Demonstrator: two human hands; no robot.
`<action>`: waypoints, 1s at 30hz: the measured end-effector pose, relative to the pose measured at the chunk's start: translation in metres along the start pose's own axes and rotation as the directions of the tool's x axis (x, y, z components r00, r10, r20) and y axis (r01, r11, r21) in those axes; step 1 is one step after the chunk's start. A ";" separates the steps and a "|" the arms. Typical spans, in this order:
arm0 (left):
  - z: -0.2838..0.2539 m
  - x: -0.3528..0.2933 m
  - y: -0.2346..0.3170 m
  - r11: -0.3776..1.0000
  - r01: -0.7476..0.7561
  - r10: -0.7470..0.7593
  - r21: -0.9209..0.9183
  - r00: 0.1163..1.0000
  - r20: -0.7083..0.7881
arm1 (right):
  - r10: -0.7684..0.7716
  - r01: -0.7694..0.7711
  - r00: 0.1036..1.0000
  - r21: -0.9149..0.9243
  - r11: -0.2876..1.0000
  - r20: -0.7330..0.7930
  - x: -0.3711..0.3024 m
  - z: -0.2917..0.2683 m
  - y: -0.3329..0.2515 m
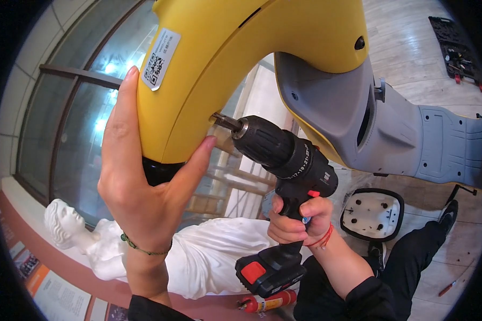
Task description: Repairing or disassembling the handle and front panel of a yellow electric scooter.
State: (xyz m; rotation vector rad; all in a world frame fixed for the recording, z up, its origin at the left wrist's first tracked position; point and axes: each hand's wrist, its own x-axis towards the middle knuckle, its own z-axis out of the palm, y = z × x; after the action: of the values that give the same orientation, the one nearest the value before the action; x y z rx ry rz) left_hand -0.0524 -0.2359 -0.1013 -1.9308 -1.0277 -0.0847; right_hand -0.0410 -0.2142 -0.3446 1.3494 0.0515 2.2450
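Note:
My left hand (139,171) grips the lower end of a large yellow curved shell part (198,80), with its thumb on one side and fingers on the other. A white label with a square code sits on that part beside my fingertips. Closed round the handle of a black cordless drill (284,155) is my right hand (302,222). The metal bit (225,121) of the drill points left, its tip at the inner edge of the yellow part, just above my left thumb. Whether the tip sits in a screw or hole is hidden.
A grey moulded section (380,123) joins the yellow part on the right. On the floor lie a black-rimmed pad (373,215), an open tool case (458,53), a screwdriver (450,286) and a red fire extinguisher (268,302). A white statue (214,246) lies behind my hands.

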 end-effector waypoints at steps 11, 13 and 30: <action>0.001 0.000 0.001 0.996 0.044 -0.045 -0.072 0.999 -0.018 | 0.033 -0.033 0.999 -0.001 0.999 0.012 0.004 -0.003 -0.002; 0.000 0.001 0.002 0.998 0.035 -0.036 -0.046 0.999 -0.017 | 0.033 -0.033 0.999 0.003 0.999 0.010 0.004 -0.002 -0.001; 0.002 -0.002 -0.002 0.998 0.042 -0.043 -0.039 0.999 -0.019 | 0.035 -0.035 0.999 -0.031 0.999 -0.015 0.003 0.000 -0.007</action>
State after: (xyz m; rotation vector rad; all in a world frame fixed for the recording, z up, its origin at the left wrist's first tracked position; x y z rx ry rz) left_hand -0.0551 -0.2352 -0.1020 -1.9398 -1.0608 -0.1485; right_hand -0.0395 -0.2070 -0.3444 1.3276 -0.0028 2.2750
